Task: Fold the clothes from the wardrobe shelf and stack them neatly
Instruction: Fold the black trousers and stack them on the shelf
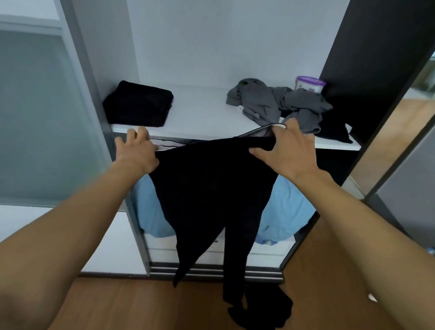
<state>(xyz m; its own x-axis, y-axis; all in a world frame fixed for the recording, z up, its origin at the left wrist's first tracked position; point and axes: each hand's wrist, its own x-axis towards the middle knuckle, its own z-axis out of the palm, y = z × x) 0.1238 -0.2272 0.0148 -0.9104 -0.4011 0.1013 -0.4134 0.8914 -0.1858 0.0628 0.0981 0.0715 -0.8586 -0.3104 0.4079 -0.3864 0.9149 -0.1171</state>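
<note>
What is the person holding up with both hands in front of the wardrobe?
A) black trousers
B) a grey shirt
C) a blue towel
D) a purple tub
A: the left hand and right hand hold the black trousers by the waistband, legs hanging down.

Both hands, left and right, grip black trousers by the waistband. Their legs hang to the floor. A folded black stack and grey heap lie on the shelf.

Stretching both bare forearms forward, wide apart at the elbows and closer at the wrists. Gripping one top corner of the black garment with the left hand, back of hand up, fingers curled. Pinching the other corner with the right hand, thumb underneath, fingers over the edge.
</note>
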